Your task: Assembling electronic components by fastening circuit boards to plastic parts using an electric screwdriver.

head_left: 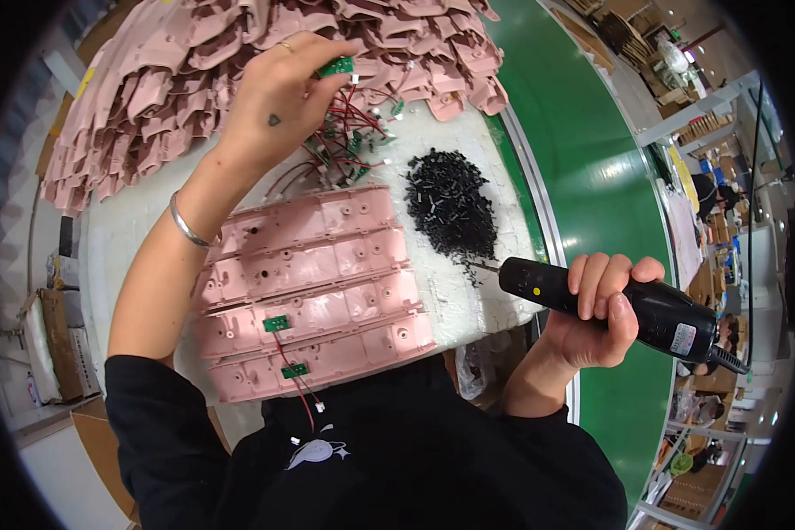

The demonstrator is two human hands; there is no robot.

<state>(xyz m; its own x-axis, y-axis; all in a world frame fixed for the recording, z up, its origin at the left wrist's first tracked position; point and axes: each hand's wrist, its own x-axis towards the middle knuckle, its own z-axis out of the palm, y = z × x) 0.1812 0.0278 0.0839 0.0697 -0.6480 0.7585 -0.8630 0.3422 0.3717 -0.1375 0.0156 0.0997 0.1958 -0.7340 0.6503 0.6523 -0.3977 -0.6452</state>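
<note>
My left hand (278,97) pinches a small green circuit board (336,67) between thumb and fingers, above a tangle of red and black wired boards (349,141). In my right hand (602,305) is a black corded electric screwdriver (526,281), its fingers wrapped round the body. The screwdriver's thin bit points left, at the near edge of a heap of small black screws (450,203). Several long pink plastic shells (327,253) lie side by side before me. On the two nearest shells sit green boards (276,323) with wires; the nearest one's leads hang toward my shirt.
A large stack of pink shells (185,75) covers the far side of the white foam-like work surface (433,300). Right of it runs a metal rail beside a green conveyor belt (609,177). Shelves and cardboard boxes (707,283) stand beyond the belt.
</note>
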